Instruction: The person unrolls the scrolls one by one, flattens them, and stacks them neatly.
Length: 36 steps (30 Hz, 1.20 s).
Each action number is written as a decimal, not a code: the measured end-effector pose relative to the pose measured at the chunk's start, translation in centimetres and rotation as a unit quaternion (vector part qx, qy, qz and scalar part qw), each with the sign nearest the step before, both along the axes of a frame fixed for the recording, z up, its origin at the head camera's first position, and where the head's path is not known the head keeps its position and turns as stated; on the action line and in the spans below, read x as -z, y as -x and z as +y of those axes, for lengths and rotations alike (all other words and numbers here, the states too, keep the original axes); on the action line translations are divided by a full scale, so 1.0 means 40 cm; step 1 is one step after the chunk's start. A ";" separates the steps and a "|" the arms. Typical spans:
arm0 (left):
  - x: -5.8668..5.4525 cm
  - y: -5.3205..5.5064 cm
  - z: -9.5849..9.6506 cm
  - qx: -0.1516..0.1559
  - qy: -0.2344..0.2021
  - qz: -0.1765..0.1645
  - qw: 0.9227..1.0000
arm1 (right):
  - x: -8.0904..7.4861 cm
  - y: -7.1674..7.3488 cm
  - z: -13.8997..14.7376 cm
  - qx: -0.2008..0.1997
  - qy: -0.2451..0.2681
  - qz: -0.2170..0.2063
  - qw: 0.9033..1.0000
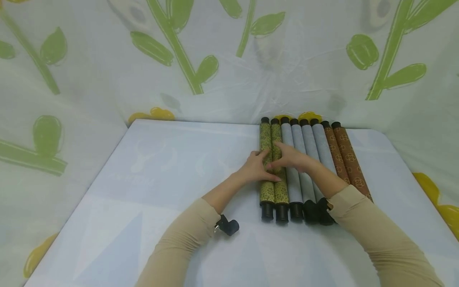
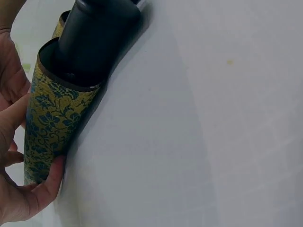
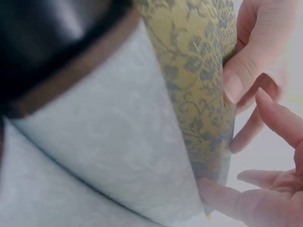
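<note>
Side by side on the table lie two yellow-green patterned scrolls, a left one [image 1: 267, 192] and a right one [image 1: 281, 191], with black end knobs. My left hand [image 1: 255, 167] grips the left one, thumb reaching across the top towards its neighbour; the left wrist view shows fingertips [image 2: 56, 172] against the patterned side. The right hand [image 1: 292, 157], fingers spread, reaches over from the right; in the right wrist view one of its fingers [image 3: 220, 194] touches the yellow scroll beside a pale grey scroll [image 3: 113, 123]. Part of the left hand's grip is hidden.
Several pale grey scrolls [image 1: 295, 187] lie just right of the yellow pair, then two brown patterned scrolls [image 1: 353, 167] under the right forearm. The white table [image 1: 161, 167] extends to the left. Behind it hangs a leaf-printed sheet [image 1: 229, 83].
</note>
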<state>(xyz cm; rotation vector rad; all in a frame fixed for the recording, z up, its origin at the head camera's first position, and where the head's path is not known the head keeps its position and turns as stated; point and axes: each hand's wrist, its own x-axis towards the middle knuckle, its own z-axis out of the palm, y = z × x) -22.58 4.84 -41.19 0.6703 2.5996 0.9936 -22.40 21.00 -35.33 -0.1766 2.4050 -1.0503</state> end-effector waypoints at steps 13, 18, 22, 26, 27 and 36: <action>-0.016 0.016 0.016 0.010 -0.033 -0.037 0.999 | 0.001 0.031 -0.001 0.008 -0.028 -0.009 1.000; -0.016 0.020 -0.004 0.002 -0.035 -0.052 0.998 | 0.014 0.041 -0.013 0.007 -0.037 0.009 0.999; -0.013 0.027 -0.021 0.004 -0.041 -0.058 0.997 | 0.019 0.040 -0.016 0.011 -0.026 0.023 0.999; -0.012 0.031 -0.033 0.011 -0.051 -0.061 0.997 | 0.022 0.040 -0.018 0.000 -0.028 0.033 0.999; -0.012 0.032 -0.036 0.013 -0.053 -0.062 0.997 | 0.023 0.040 -0.020 -0.004 -0.030 0.032 0.999; -0.019 0.039 -0.048 0.024 -0.032 -0.071 0.997 | 0.024 0.040 -0.042 -0.012 -0.039 0.015 0.999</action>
